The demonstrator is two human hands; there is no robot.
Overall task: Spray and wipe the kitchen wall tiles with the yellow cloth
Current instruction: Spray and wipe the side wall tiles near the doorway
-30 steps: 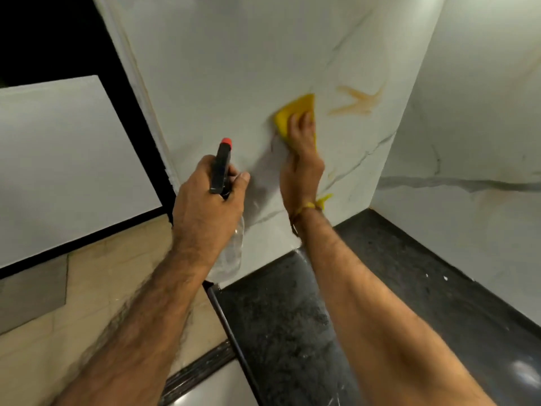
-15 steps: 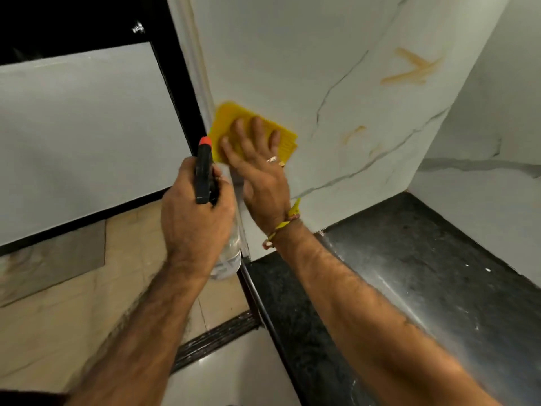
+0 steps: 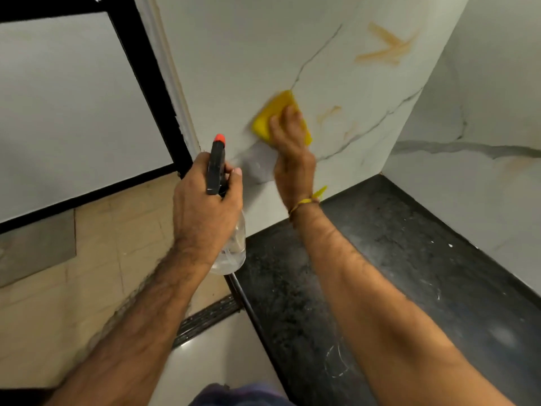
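Note:
My right hand [image 3: 291, 150] presses the yellow cloth [image 3: 270, 117] flat against the white marble-look wall tile [image 3: 248, 54]; the cloth is motion-blurred and partly hidden under my fingers. My left hand [image 3: 205, 203] grips a clear spray bottle [image 3: 231, 247] with a black trigger head and a red nozzle [image 3: 219, 138], held upright just left of the cloth hand and pointing at the wall. Orange-brown streaks [image 3: 386, 45] mark the tile above and right of the cloth.
A black granite counter [image 3: 380, 273] runs below the wall into a corner with a second tiled wall [image 3: 483, 186] on the right. At left, a black-framed white panel [image 3: 73, 98] and beige floor tiles [image 3: 102, 259] lie beyond the counter edge.
The cloth hand swept from the wall's left edge back to the right and slightly lower. The spray bottle hand stayed roughly where it was.

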